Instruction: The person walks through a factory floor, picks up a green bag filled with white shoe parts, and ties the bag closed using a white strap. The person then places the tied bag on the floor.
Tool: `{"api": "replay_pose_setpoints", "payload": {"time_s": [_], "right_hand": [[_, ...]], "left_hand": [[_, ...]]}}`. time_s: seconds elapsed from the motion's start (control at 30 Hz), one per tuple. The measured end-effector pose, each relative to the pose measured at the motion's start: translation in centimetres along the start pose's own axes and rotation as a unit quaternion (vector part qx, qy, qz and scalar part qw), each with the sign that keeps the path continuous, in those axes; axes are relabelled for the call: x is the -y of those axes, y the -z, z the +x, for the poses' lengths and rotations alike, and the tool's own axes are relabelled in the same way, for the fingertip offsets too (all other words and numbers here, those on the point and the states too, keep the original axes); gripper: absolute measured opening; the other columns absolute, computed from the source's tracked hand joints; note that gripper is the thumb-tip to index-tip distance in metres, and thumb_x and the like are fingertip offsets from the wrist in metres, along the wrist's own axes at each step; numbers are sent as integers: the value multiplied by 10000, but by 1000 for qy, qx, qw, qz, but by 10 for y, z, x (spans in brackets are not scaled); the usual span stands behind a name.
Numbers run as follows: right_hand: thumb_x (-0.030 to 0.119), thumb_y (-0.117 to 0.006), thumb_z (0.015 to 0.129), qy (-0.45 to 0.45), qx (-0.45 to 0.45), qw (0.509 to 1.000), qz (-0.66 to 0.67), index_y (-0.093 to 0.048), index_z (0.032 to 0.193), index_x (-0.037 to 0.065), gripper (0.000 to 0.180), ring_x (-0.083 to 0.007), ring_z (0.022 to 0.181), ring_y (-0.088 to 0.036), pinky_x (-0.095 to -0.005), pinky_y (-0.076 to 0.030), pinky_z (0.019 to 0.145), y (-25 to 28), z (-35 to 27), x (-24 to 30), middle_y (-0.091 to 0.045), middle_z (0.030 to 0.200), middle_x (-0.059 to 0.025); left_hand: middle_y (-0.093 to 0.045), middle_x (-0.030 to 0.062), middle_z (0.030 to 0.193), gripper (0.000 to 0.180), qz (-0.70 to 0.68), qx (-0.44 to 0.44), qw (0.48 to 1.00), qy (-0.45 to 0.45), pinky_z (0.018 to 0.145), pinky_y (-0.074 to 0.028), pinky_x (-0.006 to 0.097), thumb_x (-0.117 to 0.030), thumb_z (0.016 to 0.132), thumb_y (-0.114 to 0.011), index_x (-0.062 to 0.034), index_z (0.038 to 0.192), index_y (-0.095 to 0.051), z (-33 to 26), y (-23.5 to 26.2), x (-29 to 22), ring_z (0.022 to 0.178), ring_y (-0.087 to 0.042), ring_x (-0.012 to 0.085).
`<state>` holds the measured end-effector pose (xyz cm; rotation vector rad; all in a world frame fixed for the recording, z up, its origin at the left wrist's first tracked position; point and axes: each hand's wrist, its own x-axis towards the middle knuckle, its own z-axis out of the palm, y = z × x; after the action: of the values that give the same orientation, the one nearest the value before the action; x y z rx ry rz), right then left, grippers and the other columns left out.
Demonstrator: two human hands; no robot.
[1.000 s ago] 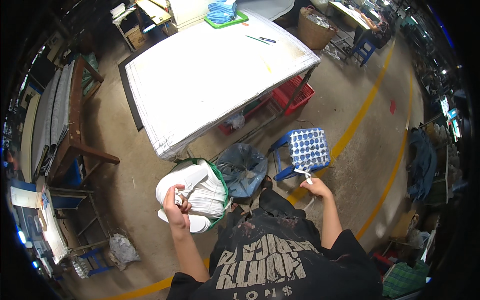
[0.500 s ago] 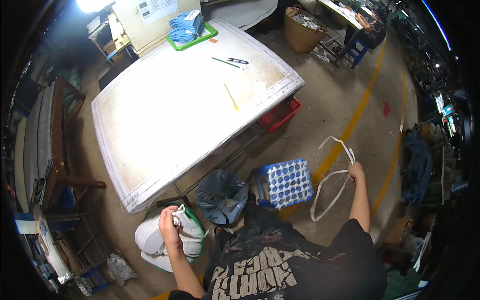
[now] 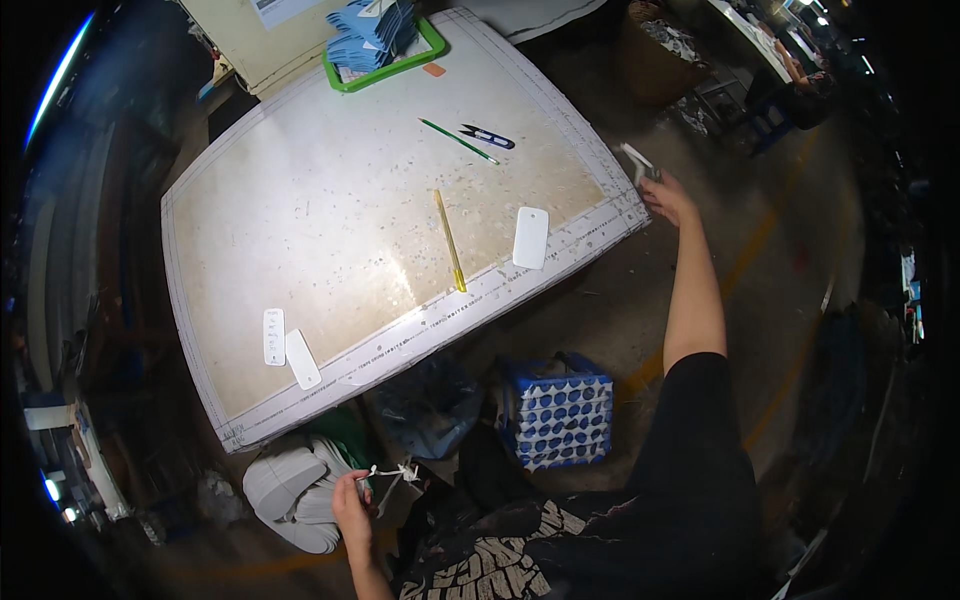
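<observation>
L hand (image 3: 352,500) pinched shut on thin white cord (image 3: 392,472), below near edge of large white worktable (image 3: 300,230). R hand (image 3: 668,196) closed on cord's other end at table's far-right corner. Cord between the hands not visible.

We are lifting our right hand (image 3: 668,196) from beside the blue crate (image 3: 556,408) to the table's (image 3: 240,260) right corner at the upper right of the frame, arm now stretched out, pinching a white strap (image 3: 636,160). Our left hand (image 3: 352,500) is dropping to the lower edge, gripping a white cord (image 3: 392,472) beside the white bundle (image 3: 290,485). Our view is now swinging over the table, filling the frame's middle.
</observation>
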<state>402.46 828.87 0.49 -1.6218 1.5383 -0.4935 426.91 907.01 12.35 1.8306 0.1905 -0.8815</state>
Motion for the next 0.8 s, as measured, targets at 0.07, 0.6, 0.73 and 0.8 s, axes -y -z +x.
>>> {"api": "replay_pose_setpoints", "payload": {"time_s": [0.07, 0.6, 0.73, 0.8], "right_hand": [[343, -682, 984, -37, -3, 999, -19, -489, 1447, -12, 615, -219, 954, -707, -370, -549, 841, -8, 8, 30, -740, 1093, -135], [266, -493, 1125, 107, 752, 637, 128, -444, 1515, -12, 482, -150, 1110, -627, -299, -483, 1006, -252, -554, 101, -655, 1292, -130], [287, -472, 1133, 95, 668, 678, 292, -581, 1140, 29, 280, -170, 865, -665, -323, -548, 849, -297, -603, 142, -689, 962, -52], [315, -482, 1128, -107, 689, 627, 347, -584, 1112, 55, 280, -130, 689, -588, -295, -515, 677, -306, -612, 164, -616, 862, -4]], "left_hand": [[-504, -29, 713, 288, -6, -1, 1000, 15, 497, -304, 208, -288, 1115, -447, -91, 1198, -640, -3, -9, -2, 568, -394, 39], [-707, 122, 921, 302, -22, 78, 993, -88, 654, -510, 244, -98, 1083, -549, -54, 1194, -272, -27, -19, 10, 711, -637, 123], [-737, 134, 950, 279, -148, 81, 983, -70, 677, -529, 254, -122, 1075, -579, -30, 1180, -338, -54, 19, 51, 731, -662, 131], [-747, 126, 965, 259, -162, 48, 981, -95, 717, -531, 263, -136, 1076, -585, -23, 1180, -377, -61, 48, 81, 768, -665, 128]]}}
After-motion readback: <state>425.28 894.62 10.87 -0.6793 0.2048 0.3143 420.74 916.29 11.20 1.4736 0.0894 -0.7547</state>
